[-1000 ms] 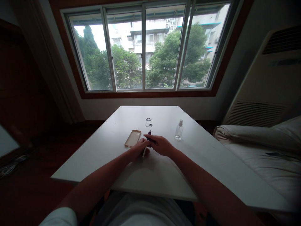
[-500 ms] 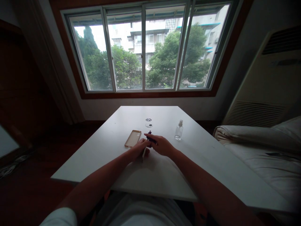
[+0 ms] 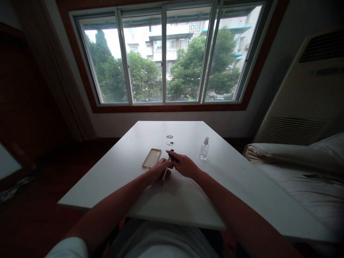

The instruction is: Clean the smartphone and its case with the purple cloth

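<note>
Near the middle of the white table (image 3: pixel 113 179), my left hand (image 3: pixel 161 168) is closed round a thin phone-like slab (image 3: pixel 165 175), seen nearly edge-on. My right hand (image 3: pixel 182 163) grips a small dark object (image 3: pixel 173 157) against the slab's far end, its index finger stretched along the top. The two hands touch or nearly touch. Just left of them lies a tan phone case (image 3: pixel 152 158), its open side up. Which part of the slab the dark object touches is hidden by the fingers.
A clear spray bottle (image 3: pixel 204 148) stands upright to the right of my hands. Beyond them lie two small round items (image 3: pixel 170 143), one behind the other. A pale sofa (image 3: pixel 290 172) flanks the table's right side, and a window is behind it.
My right hand and the dark object have shifted very slightly at the slab's far end. The left hand holds almost the same pose.
</note>
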Motion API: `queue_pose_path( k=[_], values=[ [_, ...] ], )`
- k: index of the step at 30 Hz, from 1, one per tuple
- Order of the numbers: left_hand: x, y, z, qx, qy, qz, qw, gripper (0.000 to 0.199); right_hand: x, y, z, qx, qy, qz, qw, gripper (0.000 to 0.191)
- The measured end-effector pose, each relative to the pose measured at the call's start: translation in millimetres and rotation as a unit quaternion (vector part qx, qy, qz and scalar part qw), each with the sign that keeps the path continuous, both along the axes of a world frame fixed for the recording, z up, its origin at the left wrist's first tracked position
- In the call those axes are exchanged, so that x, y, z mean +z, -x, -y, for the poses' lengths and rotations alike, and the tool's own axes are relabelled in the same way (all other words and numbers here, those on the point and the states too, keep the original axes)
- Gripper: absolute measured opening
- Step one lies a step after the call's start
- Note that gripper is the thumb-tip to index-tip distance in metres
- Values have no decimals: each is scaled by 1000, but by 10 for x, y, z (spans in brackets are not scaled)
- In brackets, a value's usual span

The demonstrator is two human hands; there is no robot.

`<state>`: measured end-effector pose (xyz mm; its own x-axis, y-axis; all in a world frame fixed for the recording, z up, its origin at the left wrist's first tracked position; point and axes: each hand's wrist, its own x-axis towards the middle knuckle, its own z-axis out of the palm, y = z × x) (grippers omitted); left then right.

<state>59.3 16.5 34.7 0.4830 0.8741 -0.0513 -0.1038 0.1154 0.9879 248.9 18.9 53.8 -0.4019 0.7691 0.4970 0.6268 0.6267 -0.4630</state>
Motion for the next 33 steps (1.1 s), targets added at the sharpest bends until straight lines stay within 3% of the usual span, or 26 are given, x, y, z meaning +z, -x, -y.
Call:
queue_pose_path(
  k=[4,11,20,24,30,33],
  values=[
    [-10,6,-8,-4,-6,2,1000,41,2,-3,0,8,2,-7,1000,58],
    [12,-13,0,-13,-22,20,999,40,63,15,63,105,-13,-25,994,53],
    [11,2,8,8,0,-11,1000,43,-1,-14,-9,-11,-12,3,1000,56],
    [23,-7,14,4,-2,-3,1000,41,1,-3,4,-3,-4,0,1000,57],
    [33,-13,7,-10,-5,0,1000,34,51,30,80,70,-17,-10,997,57],
    [15,-8,2,-10,-7,4,1000,34,53,32,92,62,-26,0,998,60]
  ],
)
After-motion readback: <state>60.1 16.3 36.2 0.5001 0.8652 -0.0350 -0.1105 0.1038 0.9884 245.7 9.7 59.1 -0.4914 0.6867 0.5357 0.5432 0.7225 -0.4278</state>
